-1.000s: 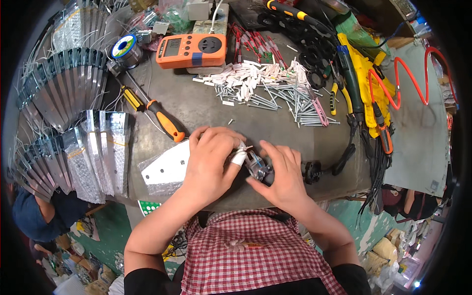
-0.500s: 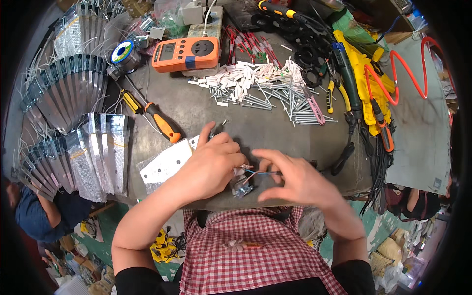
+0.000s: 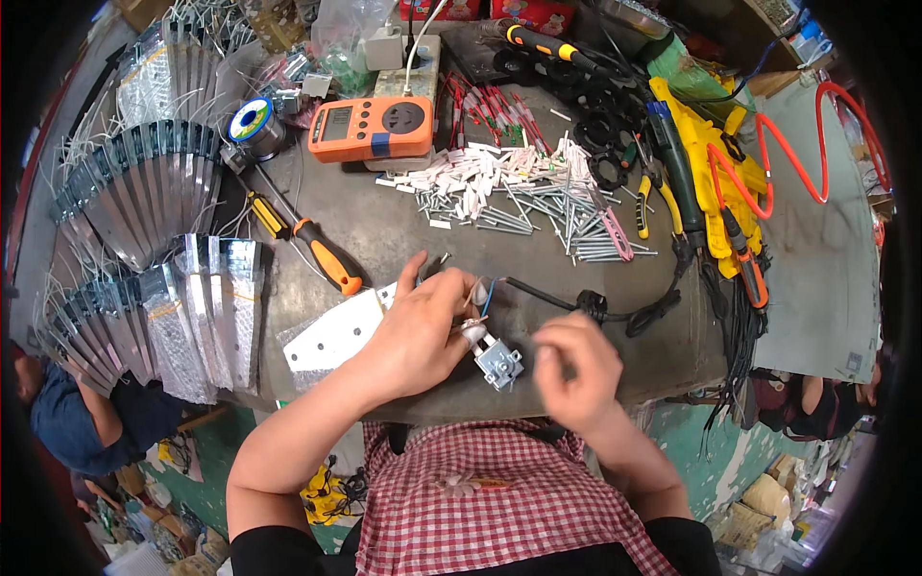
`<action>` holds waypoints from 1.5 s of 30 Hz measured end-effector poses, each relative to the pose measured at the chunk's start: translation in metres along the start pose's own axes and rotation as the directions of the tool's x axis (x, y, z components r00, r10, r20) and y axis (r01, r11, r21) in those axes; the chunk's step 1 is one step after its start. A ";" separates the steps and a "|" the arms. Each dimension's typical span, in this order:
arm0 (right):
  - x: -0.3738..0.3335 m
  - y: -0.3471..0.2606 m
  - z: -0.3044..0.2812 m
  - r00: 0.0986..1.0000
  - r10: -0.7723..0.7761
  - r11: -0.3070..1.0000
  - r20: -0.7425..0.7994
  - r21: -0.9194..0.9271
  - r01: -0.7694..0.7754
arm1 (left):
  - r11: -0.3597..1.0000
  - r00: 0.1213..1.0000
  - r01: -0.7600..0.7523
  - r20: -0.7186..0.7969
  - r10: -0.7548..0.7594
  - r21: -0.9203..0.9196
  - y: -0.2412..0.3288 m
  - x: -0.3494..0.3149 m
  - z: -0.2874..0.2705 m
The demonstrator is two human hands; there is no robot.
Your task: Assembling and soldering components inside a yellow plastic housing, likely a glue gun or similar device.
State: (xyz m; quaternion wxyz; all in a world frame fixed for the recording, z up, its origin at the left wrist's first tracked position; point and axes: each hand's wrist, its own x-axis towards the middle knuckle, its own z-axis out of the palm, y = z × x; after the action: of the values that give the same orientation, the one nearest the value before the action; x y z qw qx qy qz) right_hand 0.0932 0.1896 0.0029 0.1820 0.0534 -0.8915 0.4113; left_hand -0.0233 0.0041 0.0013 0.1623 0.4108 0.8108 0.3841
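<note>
My left hand [image 3: 418, 326] is closed, pinching thin wires [image 3: 487, 300] at its fingertips, one blue and another brownish. Just below those fingertips sits a small square metal part [image 3: 499, 364], resembling a thermostat, with pale sleeves or terminals toward the hand. To its right, apart from it, my right hand [image 3: 581, 370] is curled closed and slightly blurred; whether anything lies inside its fingers is hidden. A black cable [image 3: 543, 295] runs from the wires to the right, behind my right hand. Beside my left wrist, a white plate with dark holes [image 3: 331, 338] lies on bubble wrap.
Ahead lie a heap of white sleeves [image 3: 480, 178], metal rods [image 3: 586, 230] and an orange meter [image 3: 370, 130]. Screwdrivers [image 3: 327, 257] and a solder spool [image 3: 254, 125] are left, near fanned metal strips [image 3: 144, 192]. Pliers [image 3: 649, 197] and a soldering iron [image 3: 746, 259] sit right.
My right hand has drawn back from the wires, its fingers going from spread to curled. The metal part now shows more fully below my left hand. The whole view has shifted slightly.
</note>
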 end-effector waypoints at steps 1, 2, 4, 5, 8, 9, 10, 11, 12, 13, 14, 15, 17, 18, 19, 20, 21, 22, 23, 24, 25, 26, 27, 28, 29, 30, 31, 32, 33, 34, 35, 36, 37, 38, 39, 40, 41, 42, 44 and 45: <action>-0.004 -0.014 0.001 0.989 0.119 0.993 0.088 -0.008 -0.118 | 1.000 1.000 -0.003 -0.005 0.003 -0.020 0.000 -0.001 0.000; -0.005 -0.016 0.005 0.972 0.160 0.987 0.170 -0.051 -0.153 | 1.000 1.000 -0.002 0.004 0.002 -0.020 0.001 -0.003 0.001; -0.004 -0.014 0.008 0.904 0.305 0.924 0.299 0.135 -0.357 | 1.000 1.000 0.001 -0.012 -0.001 -0.022 0.001 -0.004 -0.001; -0.006 -0.012 0.011 0.802 0.390 0.788 0.452 0.286 -0.544 | 1.000 1.000 -0.004 -0.003 0.004 -0.021 0.000 -0.005 -0.001; -0.009 0.002 0.013 0.835 0.335 0.746 0.437 0.418 -0.518 | 1.000 0.994 -0.018 -0.108 0.016 -0.018 -0.006 -0.006 0.000; -0.009 0.005 0.008 0.816 0.333 0.766 0.472 0.370 -0.526 | 1.000 0.994 -0.018 -0.109 0.017 -0.015 -0.004 -0.004 -0.001; -0.011 0.010 0.008 0.815 0.344 0.746 0.467 0.391 -0.539 | 0.991 0.966 -0.080 -0.236 0.104 0.110 0.000 0.000 -0.002; -0.010 0.011 0.007 0.816 0.342 0.747 0.466 0.391 -0.537 | 0.963 0.916 -0.123 -0.346 0.203 0.240 0.003 0.002 -0.004; -0.011 0.012 0.007 0.807 0.355 0.757 0.472 0.362 -0.544 | 0.963 0.917 -0.124 -0.344 0.204 0.241 0.008 0.000 -0.006; -0.011 0.012 0.006 0.798 0.368 0.765 0.478 0.331 -0.552 | 0.894 0.891 -0.293 -0.241 0.384 0.339 0.014 -0.004 -0.008; -0.011 0.012 0.006 0.798 0.370 0.765 0.476 0.332 -0.552 | 0.788 0.831 -0.455 -0.121 0.543 0.414 0.017 -0.006 -0.009; -0.009 0.009 0.006 0.818 0.346 0.799 0.460 0.313 -0.514 | 0.789 0.832 -0.453 -0.123 0.542 0.414 0.015 -0.006 -0.009; -0.009 0.006 0.006 0.835 0.318 0.831 0.449 0.292 -0.474 | 0.874 0.917 -0.362 -0.044 0.396 0.324 0.010 -0.002 -0.009; -0.010 0.005 0.005 0.846 0.314 0.854 0.431 0.262 -0.450 | 0.882 0.925 -0.363 0.005 0.379 0.300 0.010 -0.001 -0.014; -0.011 0.005 0.004 0.856 0.308 0.875 0.415 0.229 -0.426 | 0.884 0.926 -0.359 0.000 0.377 0.299 0.011 0.001 -0.016; -0.012 0.005 0.005 0.854 0.307 0.876 0.421 0.226 -0.426 | 0.902 0.932 -0.357 0.034 0.360 0.243 0.012 0.004 -0.019; -0.014 0.004 0.008 0.880 0.275 0.905 0.387 0.205 -0.374 | 0.917 0.937 -0.350 0.069 0.344 0.188 0.013 0.005 -0.021; -0.014 0.004 0.011 0.903 0.241 0.930 0.355 0.182 -0.320 | 0.920 0.939 -0.344 0.063 0.339 0.188 0.013 0.007 -0.023; -0.014 0.002 0.011 0.901 0.239 0.931 0.363 0.180 -0.319 | 0.924 0.940 -0.339 0.104 0.325 0.176 0.013 0.008 -0.023; -0.012 0.000 0.010 0.890 0.264 0.920 0.372 0.179 -0.348 | 0.928 0.939 -0.333 0.145 0.311 0.166 0.013 0.010 -0.024; -0.011 -0.001 0.011 0.878 0.290 0.909 0.381 0.177 -0.377 | 0.930 0.942 -0.328 0.139 0.307 0.167 0.010 0.010 -0.023; -0.013 0.000 0.013 0.876 0.286 0.910 0.388 0.176 -0.375 | 0.937 0.944 -0.323 0.118 0.308 0.135 0.006 0.010 -0.021; -0.016 0.001 0.015 0.906 0.254 0.926 0.338 0.185 -0.329 | 0.942 0.946 -0.319 0.095 0.310 0.103 0.005 0.011 -0.020; -0.017 0.002 0.016 0.932 0.221 0.940 0.287 0.193 -0.282 | 0.944 0.948 -0.313 0.087 0.305 0.102 0.005 0.011 -0.020; -0.015 0.001 0.015 0.931 0.216 0.941 0.295 0.191 -0.279 | 0.953 0.953 -0.292 0.102 0.284 0.077 0.005 0.012 -0.020; -0.013 -0.002 0.014 0.915 0.256 0.914 0.312 0.230 -0.334 | 0.961 0.956 -0.273 0.121 0.266 0.049 0.005 0.012 -0.020; -0.012 -0.004 0.013 0.897 0.294 0.882 0.330 0.267 -0.388 | 0.962 0.958 -0.270 0.117 0.263 0.044 0.004 0.012 -0.018; -0.009 -0.007 0.015 0.894 0.295 0.882 0.337 0.263 -0.391 | 0.967 0.960 -0.255 0.120 0.252 0.010 0.003 0.011 -0.016; -0.004 -0.008 0.017 0.879 0.327 0.872 0.346 0.247 -0.421 | 0.970 0.962 -0.241 0.123 0.242 -0.024 0.002 0.011 -0.014; -0.002 -0.009 0.018 0.864 0.358 0.861 0.356 0.231 -0.452 | 0.971 0.964 -0.238 0.119 0.240 -0.028 0.002 0.012 -0.017; -0.002 -0.008 0.018 0.861 0.358 0.862 0.361 0.226 -0.454 | 0.975 0.963 -0.224 0.152 0.223 -0.010 0.002 0.013 -0.021; -0.002 -0.007 0.018 0.880 0.331 0.893 0.340 0.188 -0.408 | 0.978 0.962 -0.209 0.182 0.204 0.009 0.001 0.014 -0.024; -0.003 -0.007 0.018 0.898 0.300 0.921 0.321 0.149 -0.361 | 0.979 0.964 -0.204 0.174 0.201 0.004 0.000 0.015 -0.024; -0.004 -0.008 0.016 0.896 0.299 0.922 0.329 0.144 -0.360 | 0.979 0.963 -0.202 0.183 0.197 0.011 -0.002 0.016 -0.024; -0.005 -0.009 0.014 0.859 0.370 0.882 0.354 0.157 -0.445 | 0.980 0.962 -0.198 0.193 0.190 0.021 -0.004 0.017 -0.025; -0.006 -0.009 0.012 0.815 0.437 0.834 0.380 0.168 -0.525 | 0.981 0.965 -0.193 0.188 0.186 0.020 -0.006 0.016 -0.026; -0.008 -0.008 0.013 0.814 0.434 0.835 0.386 0.166 -0.524 | 0.984 0.966 -0.175 0.198 0.168 0.018 -0.008 0.016 -0.027; -0.013 -0.005 0.014 0.831 0.394 0.821 0.393 0.255 -0.511 | 0.987 0.965 -0.161 0.214 0.155 0.014 -0.010 0.016 -0.027; -0.019 0.003 0.020 0.877 0.313 0.824 0.366 0.355 -0.442 | 0.982 0.966 -0.190 0.176 0.191 -0.023 -0.004 0.016 -0.026; -0.018 0.004 0.021 0.876 0.315 0.823 0.364 0.354 -0.443 | 0.974 0.965 -0.219 0.136 0.225 -0.056 -0.001 0.016 -0.025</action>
State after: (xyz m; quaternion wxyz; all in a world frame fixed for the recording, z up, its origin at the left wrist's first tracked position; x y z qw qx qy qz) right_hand 0.1027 0.1758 -0.0190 -0.0532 -0.0287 -0.7885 0.6121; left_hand -0.0484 0.0045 0.0174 0.1837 0.5220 0.7382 0.3858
